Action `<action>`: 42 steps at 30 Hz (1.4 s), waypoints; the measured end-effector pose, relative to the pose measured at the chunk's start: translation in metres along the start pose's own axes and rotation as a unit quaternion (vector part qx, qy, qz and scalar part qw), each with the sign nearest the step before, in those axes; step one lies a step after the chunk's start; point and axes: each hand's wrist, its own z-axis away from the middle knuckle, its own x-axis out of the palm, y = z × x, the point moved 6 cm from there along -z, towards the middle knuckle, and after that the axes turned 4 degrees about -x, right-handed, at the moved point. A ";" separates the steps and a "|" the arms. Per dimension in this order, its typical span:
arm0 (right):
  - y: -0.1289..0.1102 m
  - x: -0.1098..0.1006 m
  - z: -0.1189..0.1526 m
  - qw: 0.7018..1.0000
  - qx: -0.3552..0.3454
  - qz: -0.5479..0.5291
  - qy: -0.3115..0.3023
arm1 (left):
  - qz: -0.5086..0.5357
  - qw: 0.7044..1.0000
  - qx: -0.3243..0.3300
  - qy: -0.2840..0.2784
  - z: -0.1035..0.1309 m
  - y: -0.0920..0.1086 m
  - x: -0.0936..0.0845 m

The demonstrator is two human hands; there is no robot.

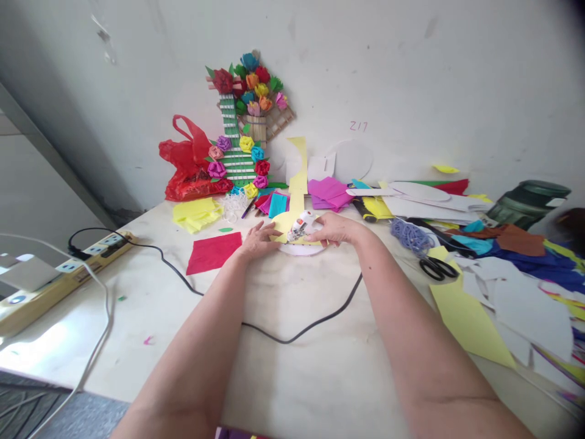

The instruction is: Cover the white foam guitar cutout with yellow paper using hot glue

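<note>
My right hand is wrapped round a white glue gun, its tip low over a yellow paper shape. That yellow paper has a long neck rising toward the wall and lies on a white rounded piece, whose front edge shows. My left hand rests with fingers spread at the left edge of the yellow paper. A black cord runs across the table below my hands.
Red paper lies at left, near a power strip. A flower-decorated guitar shape and a red bag stand by the wall. At right are scissors, blue yarn, paper scraps and a dark green jar.
</note>
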 end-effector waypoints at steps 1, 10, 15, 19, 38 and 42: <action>0.000 0.000 0.000 1.000 -0.002 0.000 0.000 | -0.001 1.000 -0.008 0.003 0.001 0.000 -0.001; -0.001 0.000 0.001 1.000 -0.001 0.010 -0.003 | -0.020 0.999 -0.029 0.022 0.005 0.009 -0.005; 0.000 0.000 0.000 1.000 -0.005 0.016 -0.006 | -0.020 0.999 -0.037 0.028 0.006 0.011 -0.006; 0.001 -0.001 -0.001 1.000 -0.002 0.020 -0.008 | -0.009 0.999 -0.037 0.033 0.006 0.011 -0.006; -0.001 -0.004 0.003 0.999 0.015 0.033 0.001 | 0.020 0.998 -0.032 0.046 0.005 0.006 -0.004; -0.001 -0.003 0.003 0.999 0.017 0.030 0.001 | 0.023 0.998 -0.030 0.050 0.005 0.007 -0.005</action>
